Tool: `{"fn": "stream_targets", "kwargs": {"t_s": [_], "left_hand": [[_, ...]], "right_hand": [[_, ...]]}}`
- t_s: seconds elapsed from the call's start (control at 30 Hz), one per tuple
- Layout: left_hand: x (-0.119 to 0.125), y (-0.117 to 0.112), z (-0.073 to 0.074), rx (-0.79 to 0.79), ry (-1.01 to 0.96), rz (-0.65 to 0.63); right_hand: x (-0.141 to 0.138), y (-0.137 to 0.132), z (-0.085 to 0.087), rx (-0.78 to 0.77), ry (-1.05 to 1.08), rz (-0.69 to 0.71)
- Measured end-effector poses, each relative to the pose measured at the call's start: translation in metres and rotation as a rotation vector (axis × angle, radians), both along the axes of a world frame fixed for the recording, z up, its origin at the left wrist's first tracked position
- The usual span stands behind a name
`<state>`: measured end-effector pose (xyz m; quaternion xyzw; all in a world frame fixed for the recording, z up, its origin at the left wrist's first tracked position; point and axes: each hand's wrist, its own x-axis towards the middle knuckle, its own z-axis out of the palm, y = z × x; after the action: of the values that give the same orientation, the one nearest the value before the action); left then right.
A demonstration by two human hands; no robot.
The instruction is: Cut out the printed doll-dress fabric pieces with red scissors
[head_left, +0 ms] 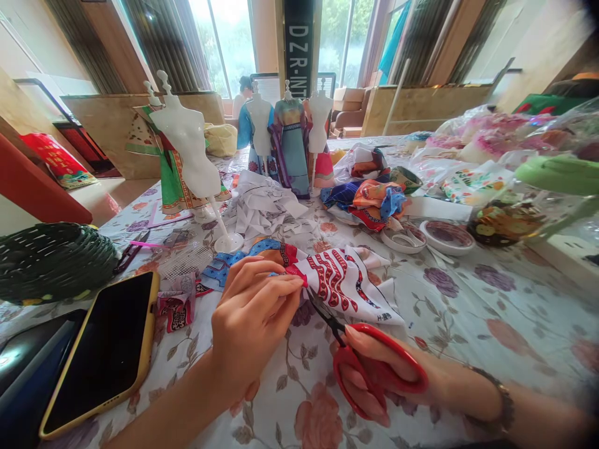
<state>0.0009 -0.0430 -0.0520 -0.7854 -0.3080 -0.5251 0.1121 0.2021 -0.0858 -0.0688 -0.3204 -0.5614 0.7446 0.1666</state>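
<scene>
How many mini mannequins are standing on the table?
5. A bare mannequin at front left, a green-dressed mannequin behind it, and three in a back row: left mannequin, middle mannequin, right mannequin. More may be hidden behind clutter.

Both forearms are bare. The left hand has short, plain nails. Past the right hand, the wrist wears a dark bracelet, possibly beaded, though it's blurred.

Daylight pours through tall windows at twelve o'clock, dark curtains hang at eleven, a wooden partition stands at one, and a flowered table spreads below.
</scene>
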Motion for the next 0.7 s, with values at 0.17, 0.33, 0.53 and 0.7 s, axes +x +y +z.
{"fn": "stream_targets", "kwargs": {"t_s": [0.17, 0.33, 0.53, 0.7], "left_hand": [[0.001, -0.002, 0.002, 0.020, 0.014, -0.052], [-0.001, -0.003, 0.004, 0.036, 0.079, -0.096], [-0.003, -0.003, 0.003, 0.019, 0.086, -0.114], [-0.003, -0.004, 0.002, 0.024, 0.064, -0.114]], "right_hand": [[0.001, 0.000, 0.001, 0.009, 0.050, 0.000], [0.000, -0.002, 0.007, 0.026, 0.027, -0.024], [-0.003, -0.005, -0.003, -0.010, 0.025, -0.103], [-0.006, -0.008, -0.015, -0.071, 0.095, -0.140]]}}
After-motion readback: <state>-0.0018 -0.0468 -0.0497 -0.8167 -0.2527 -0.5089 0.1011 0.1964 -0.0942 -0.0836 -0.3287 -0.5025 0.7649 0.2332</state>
